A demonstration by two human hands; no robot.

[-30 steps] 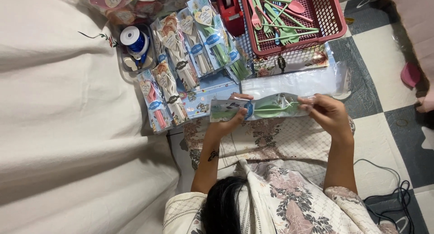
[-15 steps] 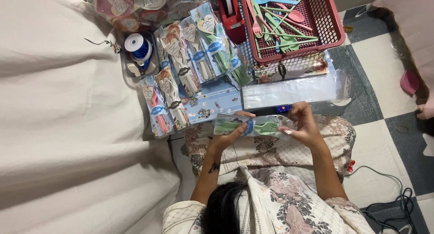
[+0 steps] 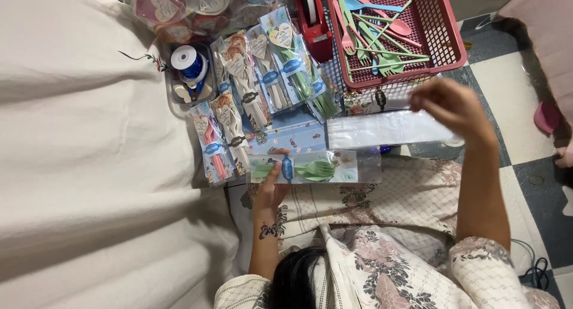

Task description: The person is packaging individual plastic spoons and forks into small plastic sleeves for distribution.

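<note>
on the far left a white sheet (image 3: 89, 165) lies open and bare, its edge meeting a row of finished cutlery packs (image 3: 250, 106). left hand (image 3: 271, 186) pinches the clear cutlery packet (image 3: 316, 167) on the lap; green fork and spoon, blue band inside. right hand (image 3: 453, 106) hovers loosely curled over the clear sleeves (image 3: 388, 128), below the red basket (image 3: 447, 40).

Basket (image 3: 444, 37) behind cutlery packet (image 3: 316, 167), bundles (image 3: 262, 88) left.

A clear cutlery packet (image 3: 314, 167) (green utensils, blue label) lies at centre; similar finished packets (image 3: 262, 88) fan out at upper centre-left, heart-tagged.
</note>
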